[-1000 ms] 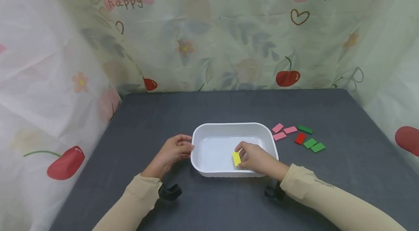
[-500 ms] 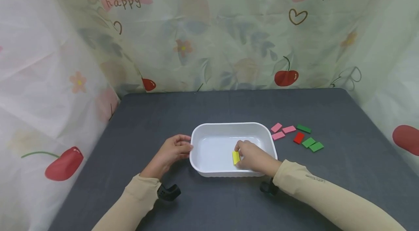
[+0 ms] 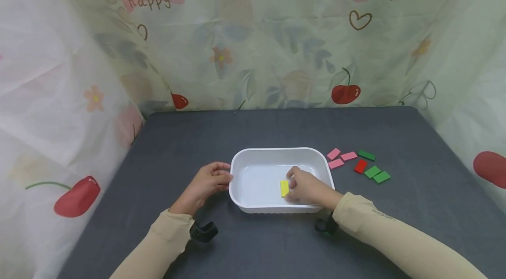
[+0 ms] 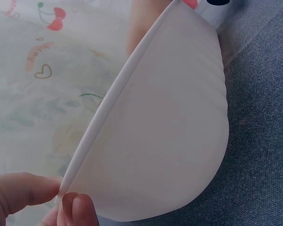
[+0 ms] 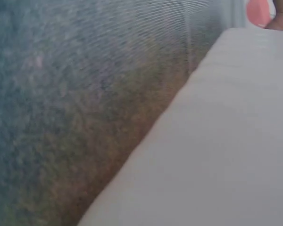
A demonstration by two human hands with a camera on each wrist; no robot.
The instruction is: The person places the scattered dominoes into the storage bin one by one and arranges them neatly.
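A white plastic basin (image 3: 257, 208) stands on the dark table in the head view. My left hand (image 3: 209, 183) pinches its left rim; the left wrist view shows the thumb and fingers (image 4: 80, 212) on either side of that rim. Inside the basin, a small yellow tile (image 3: 284, 188) is on the floor, right of the middle. My right hand (image 3: 310, 189) reaches over the front right rim, close beside the tile. Its index finger is apart from the tile and the thumb is near the tile's lower edge. In the right wrist view the basin's outer wall (image 5: 203, 141) hides the fingers.
Right of the basin lie several tiles on the table: pink tiles (image 3: 349, 156), a red tile (image 3: 360, 166) and green tiles (image 3: 381, 177). A patterned curtain (image 3: 257, 41) hangs behind the table and along both sides.
The yellow tile, earlier pinched by my right hand, now sits in the basin slightly farther back, and the right index finger has come away from it. My left hand has stayed at the rim.
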